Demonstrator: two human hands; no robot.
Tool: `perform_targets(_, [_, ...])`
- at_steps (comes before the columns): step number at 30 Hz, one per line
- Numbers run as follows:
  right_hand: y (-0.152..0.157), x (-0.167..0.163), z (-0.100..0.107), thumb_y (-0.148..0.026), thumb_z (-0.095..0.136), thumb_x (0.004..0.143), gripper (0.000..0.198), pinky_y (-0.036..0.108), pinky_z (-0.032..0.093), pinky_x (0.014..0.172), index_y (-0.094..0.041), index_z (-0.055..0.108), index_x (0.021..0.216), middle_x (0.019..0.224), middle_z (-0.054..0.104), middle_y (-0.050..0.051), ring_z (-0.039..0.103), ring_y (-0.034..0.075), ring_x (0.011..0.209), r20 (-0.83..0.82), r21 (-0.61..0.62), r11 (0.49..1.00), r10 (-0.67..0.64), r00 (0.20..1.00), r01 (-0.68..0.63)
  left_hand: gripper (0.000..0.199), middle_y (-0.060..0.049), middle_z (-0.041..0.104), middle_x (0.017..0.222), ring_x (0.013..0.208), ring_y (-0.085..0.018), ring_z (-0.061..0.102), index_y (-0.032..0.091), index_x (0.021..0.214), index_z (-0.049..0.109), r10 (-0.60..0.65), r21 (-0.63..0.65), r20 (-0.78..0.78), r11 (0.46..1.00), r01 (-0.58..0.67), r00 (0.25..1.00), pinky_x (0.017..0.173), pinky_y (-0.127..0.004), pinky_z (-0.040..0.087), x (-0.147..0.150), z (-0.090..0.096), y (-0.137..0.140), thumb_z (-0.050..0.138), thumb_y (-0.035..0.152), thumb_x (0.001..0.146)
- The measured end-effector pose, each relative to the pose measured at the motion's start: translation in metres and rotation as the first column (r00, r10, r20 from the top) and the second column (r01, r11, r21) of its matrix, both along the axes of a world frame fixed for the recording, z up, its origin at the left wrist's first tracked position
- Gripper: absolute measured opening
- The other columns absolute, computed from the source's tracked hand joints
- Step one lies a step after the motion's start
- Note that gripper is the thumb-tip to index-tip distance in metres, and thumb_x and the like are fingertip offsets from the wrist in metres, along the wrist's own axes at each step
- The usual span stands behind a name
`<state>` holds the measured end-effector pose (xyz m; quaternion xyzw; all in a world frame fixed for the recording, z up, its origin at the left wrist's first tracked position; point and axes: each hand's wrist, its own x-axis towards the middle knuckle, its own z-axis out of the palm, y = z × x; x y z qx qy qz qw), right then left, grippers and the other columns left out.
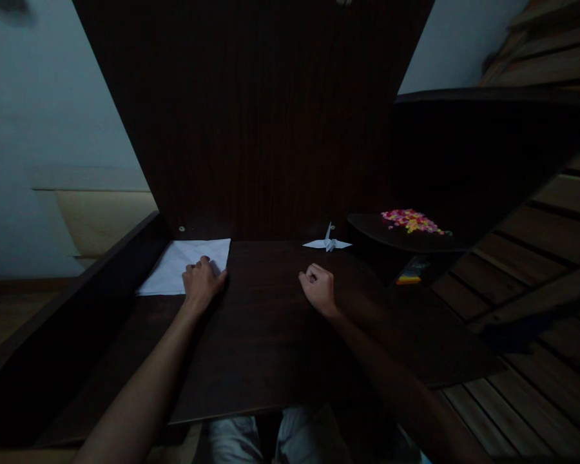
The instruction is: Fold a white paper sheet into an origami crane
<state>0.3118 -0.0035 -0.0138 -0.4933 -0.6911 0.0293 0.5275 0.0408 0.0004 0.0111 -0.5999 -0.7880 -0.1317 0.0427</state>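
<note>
My left hand (203, 282) rests on the lower right part of a white sheet of paper (174, 256), its fingers bent and its thumb apart, near the sheet's right edge. The sheet lies at the back left of the dark wooden desk. Curled into a loose fist, my right hand (319, 289) is over the desk right of the middle, with nothing visible in it. Just beyond it stands a white folded paper crane (328, 243) with its wings spread, close to the back panel. Neither hand touches the crane.
A dark corner shelf (367, 225) on the right carries a pile of small pink, red and yellow pieces (413, 221). Beneath it is a small yellow-edged item (408, 280). A raised side board (77, 303) bounds the desk (251, 361) on the left; wooden slats (536, 258) stand at right.
</note>
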Motion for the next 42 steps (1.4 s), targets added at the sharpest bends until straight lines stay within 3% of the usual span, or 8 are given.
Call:
perform_targets(14, [-0.001,-0.003,0.0,-0.016,0.051,0.072,0.033,0.024,0.027,0.051,-0.021,0.027,0.049,0.051,0.033,-0.006,0.033,0.009,0.048,-0.066,-0.038,0.999,0.019,0.998,-0.022,0.055,-0.023,0.069,0.094,0.095,-0.038,0.061,0.009,0.101,0.066,0.053,-0.043,0.125,0.998,-0.048,0.991,0.075,-0.041,0.044,-0.002,0.009,0.003,0.04,0.052,0.08])
perform_targets(21, [-0.001,-0.003,-0.001,-0.018,0.052,0.071,0.033,0.024,0.028,0.051,-0.02,0.029,0.048,0.05,0.034,-0.006,0.034,0.009,0.048,-0.081,-0.07,0.997,0.022,0.996,-0.028,0.051,-0.026,0.069,0.086,0.083,-0.037,0.065,0.006,0.091,0.069,-0.02,0.015,-0.007,1.0,0.02,1.0,0.066,-0.039,0.044,0.002,0.006,0.0,0.035,0.043,0.086])
perform_targets(24, [0.001,-0.004,-0.002,-0.024,0.057,0.07,0.034,0.024,0.027,0.048,-0.02,0.034,0.046,0.046,0.034,-0.006,0.033,0.008,0.045,-0.195,-0.202,0.977,0.027,0.981,-0.067,0.046,-0.024,0.069,0.084,0.083,-0.037,0.065,0.007,0.09,0.07,-0.041,0.02,-0.082,0.999,0.043,0.996,0.064,-0.039,0.044,0.004,0.008,-0.002,0.033,0.035,0.087])
perform_targets(27, [0.003,-0.008,0.003,-0.035,0.062,0.07,0.033,0.022,0.027,0.042,-0.019,0.042,0.048,0.046,0.041,-0.005,0.036,0.008,0.042,-0.406,-0.427,0.86,0.095,0.909,-0.281,0.043,-0.022,0.068,0.082,0.082,-0.035,0.066,0.008,0.088,0.069,-0.062,0.038,-0.129,0.997,0.068,0.99,0.062,-0.038,0.045,0.008,0.015,-0.006,0.033,0.031,0.088])
perform_targets(29, [0.003,-0.011,0.012,-0.043,0.062,0.071,0.03,0.021,0.031,0.04,-0.019,0.051,0.058,0.055,0.054,-0.002,0.045,0.01,0.044,-0.578,-0.514,0.686,0.168,0.799,-0.515,0.042,-0.021,0.068,0.085,0.081,-0.034,0.066,0.009,0.088,0.068,-0.074,0.118,-0.152,0.989,0.092,0.986,0.06,-0.036,0.045,0.015,0.021,-0.012,0.032,0.031,0.089])
perform_targets(35, [-0.003,-0.029,0.038,-0.047,0.068,0.071,0.042,0.037,0.053,0.072,-0.021,0.056,0.102,0.105,0.065,0.01,0.064,0.022,0.09,-0.908,-0.308,0.306,0.188,0.374,-0.901,0.03,-0.017,0.068,0.098,0.097,-0.027,0.063,0.014,0.083,0.065,-0.309,0.357,-0.183,0.863,0.356,0.933,0.071,-0.033,0.049,0.055,0.022,-0.034,0.037,0.022,0.09])
perform_targets(39, [0.0,-0.046,0.038,-0.041,0.068,0.071,0.037,0.03,0.051,0.068,-0.026,0.056,0.102,0.104,0.065,0.005,0.064,0.018,0.083,-0.931,-0.25,0.319,0.181,0.317,-0.914,0.025,-0.016,0.068,0.104,0.108,-0.026,0.06,0.016,0.085,0.066,-0.556,0.394,-0.207,0.706,0.589,0.805,0.084,-0.035,0.05,0.081,0.013,-0.045,0.042,0.018,0.088])
perform_targets(42, [0.007,-0.056,0.031,-0.033,0.068,0.07,0.029,0.027,0.049,0.065,-0.024,0.058,0.095,0.097,0.067,0.002,0.063,0.016,0.078,-0.916,-0.261,0.46,0.16,0.368,-0.849,0.027,-0.018,0.067,0.106,0.11,-0.027,0.059,0.014,0.093,0.066,-0.626,0.408,-0.183,0.653,0.638,0.758,0.086,-0.038,0.05,0.092,0.005,-0.048,0.04,0.02,0.09])
